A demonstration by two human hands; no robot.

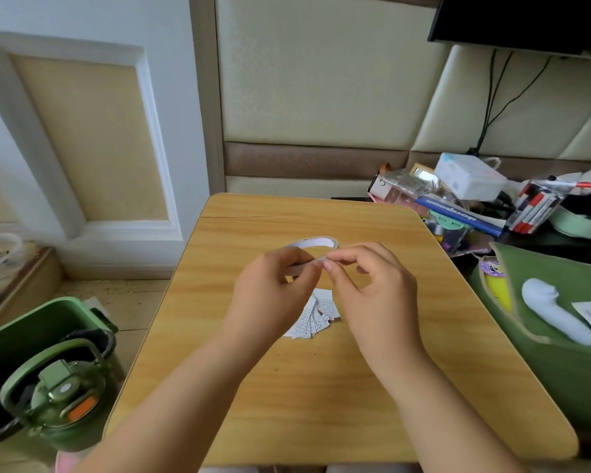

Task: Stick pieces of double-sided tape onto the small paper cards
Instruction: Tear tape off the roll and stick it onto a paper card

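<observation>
A white roll of double-sided tape (316, 243) is held above the middle of the wooden table (355, 387). My left hand (273, 295) grips the roll's near side. My right hand (372, 288) pinches the tape at the roll's front rim with thumb and forefinger, right beside the left fingertips. Below and between the hands, a fanned pile of several small white printed paper cards (316, 315) lies on the table, partly hidden by both hands.
A green bin (48, 322) and a green lidded bottle (62, 394) stand on the floor at the left. Right of the table lie a green bag (560, 363) holding a white object, plus a cluttered heap of boxes, pens and a blue book (458, 213).
</observation>
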